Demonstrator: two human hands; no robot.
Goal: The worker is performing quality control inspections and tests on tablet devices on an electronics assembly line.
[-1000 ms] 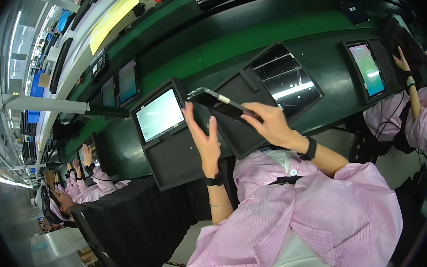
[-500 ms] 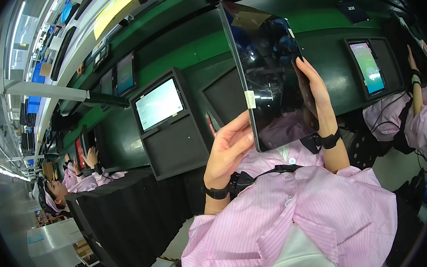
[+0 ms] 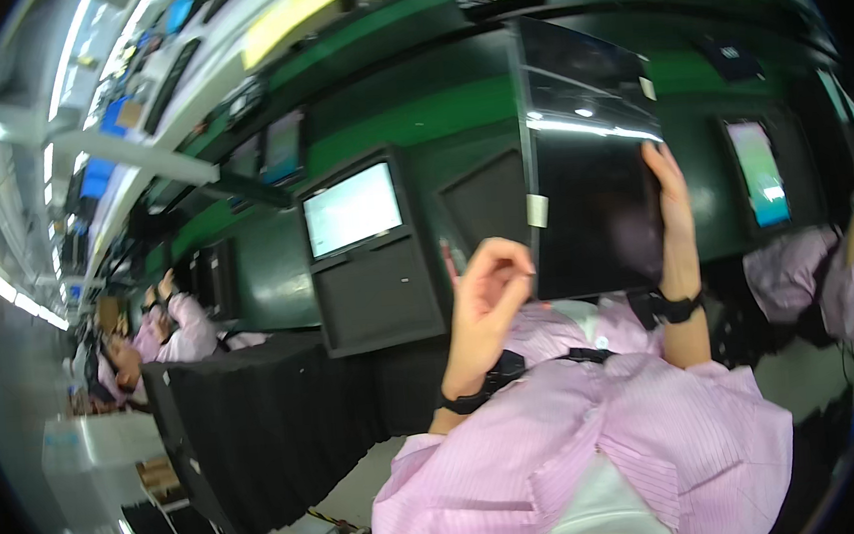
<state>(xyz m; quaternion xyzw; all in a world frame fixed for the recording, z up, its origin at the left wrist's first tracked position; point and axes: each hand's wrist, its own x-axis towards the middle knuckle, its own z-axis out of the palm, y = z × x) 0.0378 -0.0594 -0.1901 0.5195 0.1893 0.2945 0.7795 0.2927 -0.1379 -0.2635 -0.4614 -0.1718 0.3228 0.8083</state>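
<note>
A dark tablet (image 3: 598, 213) stands upright in front of me, its glossy screen off and reflecting ceiling lights. My right hand (image 3: 676, 207) grips its right edge, fingertips on the front. Beside the lower left edge, my left hand (image 3: 487, 307) is curled, thumb and fingertips drawn together; whatever they may pinch is too small or hidden to make out. Just above that hand, a pale tape tab (image 3: 537, 210) sticks to the tablet's left edge. Another tab (image 3: 648, 88) is on the upper right edge.
To the left, a black tray (image 3: 375, 306) holds a tablet with a lit pale screen (image 3: 352, 210). Another dark tray (image 3: 490, 197) lies partly behind the held tablet. A lit green-purple device (image 3: 759, 171) sits at right. People in pink sleeves work on both sides.
My left hand has come off the tablet's lower left edge and curled its fingers. The tablet now faces me more squarely, still in my right hand. The whole view has shifted slightly.
</note>
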